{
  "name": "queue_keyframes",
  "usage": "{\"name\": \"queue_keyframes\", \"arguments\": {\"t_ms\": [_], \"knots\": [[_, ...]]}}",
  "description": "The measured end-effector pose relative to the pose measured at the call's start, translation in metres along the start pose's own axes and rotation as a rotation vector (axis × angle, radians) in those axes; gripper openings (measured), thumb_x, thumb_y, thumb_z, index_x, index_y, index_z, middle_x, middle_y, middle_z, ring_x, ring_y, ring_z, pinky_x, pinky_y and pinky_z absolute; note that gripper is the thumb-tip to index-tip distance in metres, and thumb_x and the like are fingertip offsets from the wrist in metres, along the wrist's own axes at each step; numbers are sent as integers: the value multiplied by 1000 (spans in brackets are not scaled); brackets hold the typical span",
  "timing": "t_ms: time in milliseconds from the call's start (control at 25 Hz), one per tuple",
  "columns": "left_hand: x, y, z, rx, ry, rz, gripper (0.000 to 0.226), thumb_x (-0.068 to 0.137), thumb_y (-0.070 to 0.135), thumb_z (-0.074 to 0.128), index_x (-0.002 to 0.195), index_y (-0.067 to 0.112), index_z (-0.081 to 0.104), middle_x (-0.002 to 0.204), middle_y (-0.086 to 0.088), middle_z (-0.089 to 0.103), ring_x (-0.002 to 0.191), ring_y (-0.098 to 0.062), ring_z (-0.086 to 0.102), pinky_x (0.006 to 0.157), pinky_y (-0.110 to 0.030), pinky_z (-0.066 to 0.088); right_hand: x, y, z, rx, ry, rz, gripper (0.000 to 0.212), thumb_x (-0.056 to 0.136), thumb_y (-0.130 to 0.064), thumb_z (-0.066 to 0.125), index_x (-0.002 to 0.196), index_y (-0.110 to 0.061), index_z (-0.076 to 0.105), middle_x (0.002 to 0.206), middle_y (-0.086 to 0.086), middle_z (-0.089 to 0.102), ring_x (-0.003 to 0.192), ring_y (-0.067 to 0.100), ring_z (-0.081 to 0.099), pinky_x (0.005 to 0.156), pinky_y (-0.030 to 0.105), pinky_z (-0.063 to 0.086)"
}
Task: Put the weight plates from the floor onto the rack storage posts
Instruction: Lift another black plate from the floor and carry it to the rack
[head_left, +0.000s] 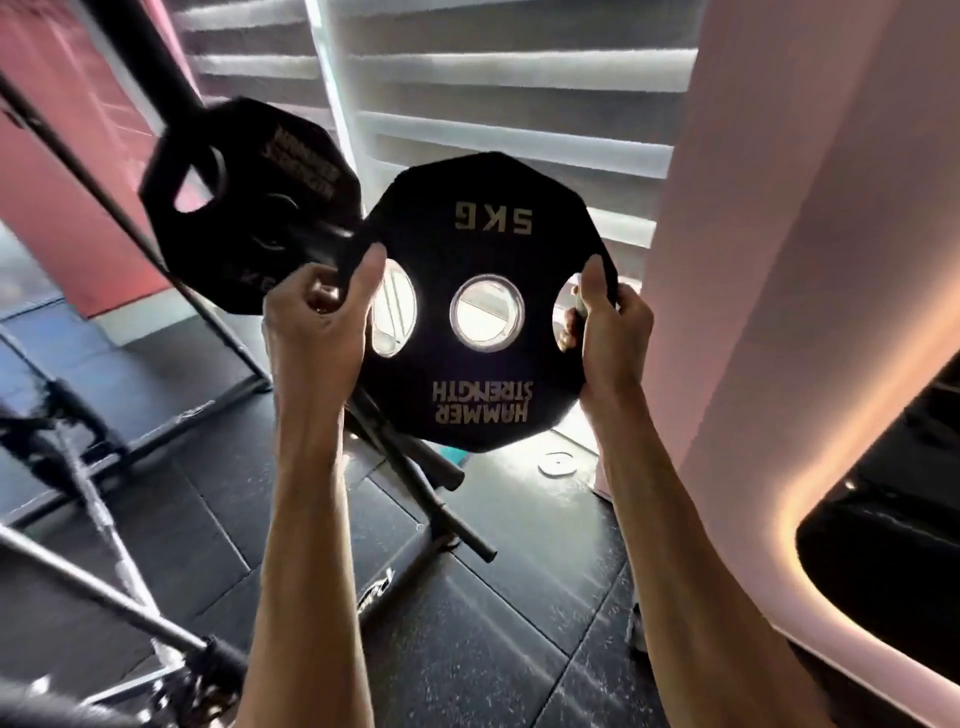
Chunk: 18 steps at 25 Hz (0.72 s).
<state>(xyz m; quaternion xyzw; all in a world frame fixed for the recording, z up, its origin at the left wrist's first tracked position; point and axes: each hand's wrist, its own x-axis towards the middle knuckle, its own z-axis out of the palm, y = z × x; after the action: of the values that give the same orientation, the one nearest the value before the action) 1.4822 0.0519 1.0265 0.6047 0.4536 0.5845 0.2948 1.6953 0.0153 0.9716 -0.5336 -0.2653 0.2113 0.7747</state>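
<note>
Above floor (498, 597): right hand (609, 332) grips 5kg plate (483, 379) rim; left hand (311, 332) grips second plate (244, 171).

A weight plate (488, 301) stands upright between the left hand (317, 322) and right hand (608, 327), a second plate (249, 202) just to its upper left, the rack (410, 467) below and behind on the floor (519, 597), a barbell (93, 587) at lower left

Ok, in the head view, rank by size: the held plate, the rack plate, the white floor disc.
Largest looks the held plate, though nearness may explain that.
Then the rack plate.
Smallest, the floor disc.
</note>
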Motion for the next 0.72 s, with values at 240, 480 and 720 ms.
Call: {"name": "queue_keyframes", "arguments": {"t_ms": [240,480,720], "knots": [[13,5,-7,206,210,21,40,85,57,67,61,26,57,50,16,53,46,4,48,51,-7,33,35,17,51,74,-213,68,34,96,-41,60,87,-8,58,53,-3,51,45,12,46,47,26,37],[19,-1,-4,280,465,-34,42,82,62,66,63,26,60,56,11,54,50,1,46,56,-17,37,63,25,94,121,-420,128,35,95,-41,61,89,-6,59,51,-2,50,42,11,44,44,25,37],[29,-9,-14,362,607,-74,46,85,60,64,77,15,65,64,9,59,57,-4,52,61,-22,41,69,38,136,107,-519,111,49,79,-63,61,84,-15,62,71,10,60,65,25,56,62,36,46]]}}
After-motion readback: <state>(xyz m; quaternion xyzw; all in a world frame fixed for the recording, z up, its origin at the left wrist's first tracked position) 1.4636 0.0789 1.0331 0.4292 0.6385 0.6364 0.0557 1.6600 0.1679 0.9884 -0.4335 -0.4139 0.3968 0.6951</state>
